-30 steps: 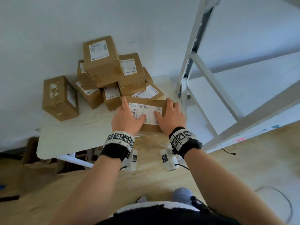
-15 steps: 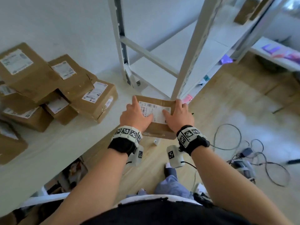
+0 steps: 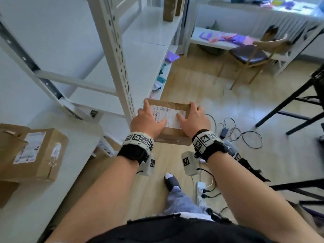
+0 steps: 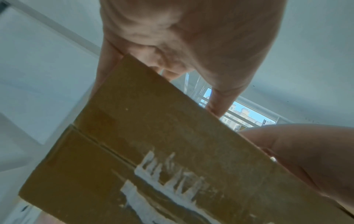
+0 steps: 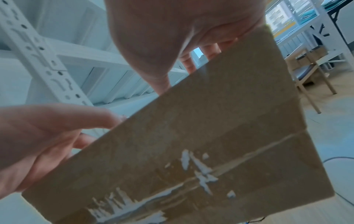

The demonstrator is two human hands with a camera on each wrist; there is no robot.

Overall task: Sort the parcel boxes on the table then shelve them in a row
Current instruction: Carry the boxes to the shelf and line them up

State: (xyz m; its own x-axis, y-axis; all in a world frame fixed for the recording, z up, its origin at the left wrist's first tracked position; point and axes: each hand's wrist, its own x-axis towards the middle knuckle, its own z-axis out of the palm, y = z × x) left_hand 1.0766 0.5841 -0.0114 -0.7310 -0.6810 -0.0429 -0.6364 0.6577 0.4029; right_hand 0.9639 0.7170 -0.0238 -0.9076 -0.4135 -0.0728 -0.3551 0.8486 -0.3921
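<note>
Carrying step: left hand (image 3: 148, 122) and right hand (image 3: 194, 120) clasp the parcel box (image 3: 172, 131) at opposite ends, thumbs on its label, mid-air beside the shelf upright (image 3: 116, 55); next, presumably, setting it on the shelf board (image 3: 140, 57).

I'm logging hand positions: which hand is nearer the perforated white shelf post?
Left. The left hand sits right beside the post; the right hand is across the parcel box.
</note>
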